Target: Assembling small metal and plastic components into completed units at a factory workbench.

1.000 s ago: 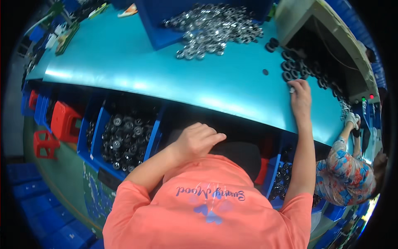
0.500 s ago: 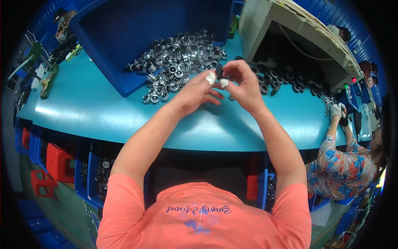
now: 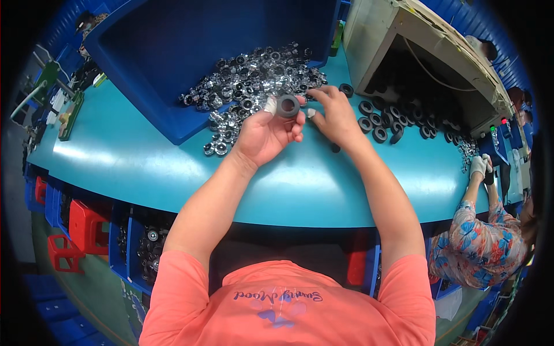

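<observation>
My left hand (image 3: pixel 262 132) is turned partly palm up, gripping a black rubber tyre (image 3: pixel 288 106) between its white-taped thumb and its fingers. The tyre's round opening faces up. Just to its right, my right hand (image 3: pixel 336 118) hovers apart from the tyre, with a gap between its taped thumb and forefinger and nothing visible between them. Its fingertips are close to a heap of shiny clear-and-black wheel hubs (image 3: pixel 254 78), which spills from a tilted blue bin (image 3: pixel 179 130). Loose black tyres (image 3: pixel 379 134) lie right of my right hand.
A beige box-shaped housing (image 3: pixel 369 46) with a dark opening stands behind the tyres on the turquoise table (image 3: pixel 144 167). At the right, a co-worker in a flowered top (image 3: pixel 482 242) works with gloved hands. Blue bins (image 3: pixel 135 254) and red stools (image 3: pixel 86 225) are below the table edge.
My hands were together around a black tyre; now they are apart. The left hand has turned palm up with the tyre, and the right has let go. The view has shifted slightly.
</observation>
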{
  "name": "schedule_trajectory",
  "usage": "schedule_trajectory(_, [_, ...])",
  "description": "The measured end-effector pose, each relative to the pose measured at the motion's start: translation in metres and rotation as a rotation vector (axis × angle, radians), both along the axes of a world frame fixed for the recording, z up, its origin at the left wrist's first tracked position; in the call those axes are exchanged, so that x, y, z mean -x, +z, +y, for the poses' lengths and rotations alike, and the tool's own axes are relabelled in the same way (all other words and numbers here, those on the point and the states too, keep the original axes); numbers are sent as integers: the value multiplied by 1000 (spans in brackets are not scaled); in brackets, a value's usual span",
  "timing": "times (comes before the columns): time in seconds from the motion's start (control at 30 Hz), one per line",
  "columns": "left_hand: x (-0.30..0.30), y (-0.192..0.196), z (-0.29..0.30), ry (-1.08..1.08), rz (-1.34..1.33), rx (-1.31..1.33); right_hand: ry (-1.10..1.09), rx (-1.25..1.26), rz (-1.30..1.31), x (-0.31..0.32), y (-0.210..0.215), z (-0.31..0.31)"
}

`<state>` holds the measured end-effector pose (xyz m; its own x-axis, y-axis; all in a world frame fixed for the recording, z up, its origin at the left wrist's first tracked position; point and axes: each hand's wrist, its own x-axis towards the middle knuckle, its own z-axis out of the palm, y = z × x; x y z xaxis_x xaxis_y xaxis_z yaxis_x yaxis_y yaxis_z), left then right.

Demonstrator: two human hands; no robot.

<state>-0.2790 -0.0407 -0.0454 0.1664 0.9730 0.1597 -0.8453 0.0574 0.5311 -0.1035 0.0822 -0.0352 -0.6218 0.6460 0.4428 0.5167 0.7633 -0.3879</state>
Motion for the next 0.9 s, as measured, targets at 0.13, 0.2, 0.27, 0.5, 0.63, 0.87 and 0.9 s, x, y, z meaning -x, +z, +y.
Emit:
schedule_trajectory(0.13, [-1, 6, 0, -4, -14, 15, -18, -62, -107, -1, -23, 8])
schedule_trajectory(0.2, [-3, 5, 0, -7, -6, 18, -19, -64, -128, -5, -30, 13])
schedule_trajectory(0.27, [-3, 6, -1, -10, 10, 12, -18, -77, -110, -3, -27, 8])
schedule_trajectory(0.5, [-8, 7, 0, 87, 194, -18, 34, -71, -50, 7, -18, -8])
schedule_trajectory(0.63, [-19, 13, -3, 416, 782, -14, 57, -83, -8, 7, -24, -6])
schedule_trajectory(0.87, [-32, 8, -9, 759, 1306, -159, 20, 297, 252, -2, -12, -3])
schedule_trajectory(0.9, [-32, 6, -8, 781, 1280, -171, 40, 626, 407, -5, -11, 0])
